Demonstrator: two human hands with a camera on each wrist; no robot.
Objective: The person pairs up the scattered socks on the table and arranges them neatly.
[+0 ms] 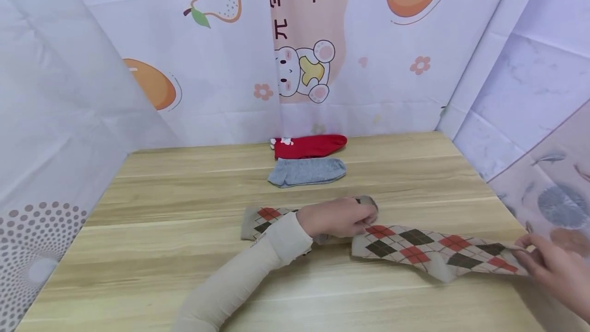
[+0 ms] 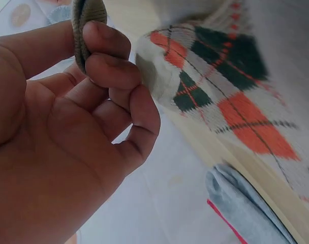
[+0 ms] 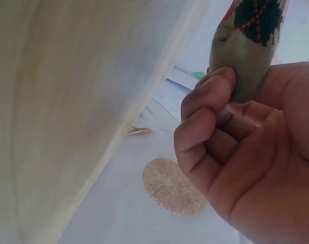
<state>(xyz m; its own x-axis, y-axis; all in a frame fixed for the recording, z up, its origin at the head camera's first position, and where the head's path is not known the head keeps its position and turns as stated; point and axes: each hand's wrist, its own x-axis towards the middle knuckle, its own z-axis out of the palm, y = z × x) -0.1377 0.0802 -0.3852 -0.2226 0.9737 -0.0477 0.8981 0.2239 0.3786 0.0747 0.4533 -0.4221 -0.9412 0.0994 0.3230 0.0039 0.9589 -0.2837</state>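
Observation:
A beige argyle sock [image 1: 417, 245] with red and dark diamonds is stretched between both hands above the table's right half. My left hand [image 1: 338, 216] pinches one end of it, and the left wrist view shows the fabric edge [image 2: 88, 30] between thumb and fingertips. At the other end, my right hand [image 1: 553, 268] pinches the plain beige tip [image 3: 246, 71]. Another argyle sock [image 1: 265, 219] lies flat on the table beneath the left hand and wrist, which hide its middle part.
Farther back on the wooden table [image 1: 161, 193] lie a grey sock [image 1: 309, 171] and, behind it, a red sock [image 1: 311, 146] with white trim. A printed curtain [image 1: 207, 65] hangs along the back edge, with more cloth at both sides.

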